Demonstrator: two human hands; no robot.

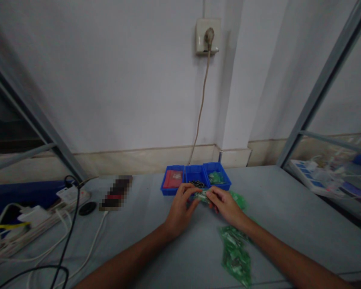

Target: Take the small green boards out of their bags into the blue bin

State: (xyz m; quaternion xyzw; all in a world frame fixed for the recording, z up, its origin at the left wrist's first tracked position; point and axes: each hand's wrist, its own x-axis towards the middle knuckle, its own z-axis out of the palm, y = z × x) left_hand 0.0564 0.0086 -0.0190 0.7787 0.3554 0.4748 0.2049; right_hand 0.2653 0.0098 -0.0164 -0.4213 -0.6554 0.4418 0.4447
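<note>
My left hand [180, 206] and my right hand [225, 204] meet over the grey table [289, 208], just in front of three blue bins. Both pinch a small green packet [202, 196] between their fingertips. The left blue bin [172, 180] holds a red pack, the middle blue bin [196, 176] holds small dark parts, and the right blue bin [217, 176] holds green packets. A pile of green packets [236, 253] lies on the table under my right forearm, and a few more green packets [239, 199] show behind my right hand.
A power strip [33, 222] with white and black cables crowds the table's left side, beside a black round disc [87, 208] and a blurred-out object [116, 192]. A cord runs up to a wall socket [207, 36]. Metal frame bars stand left and right; another cluttered bench [327, 180] lies at right.
</note>
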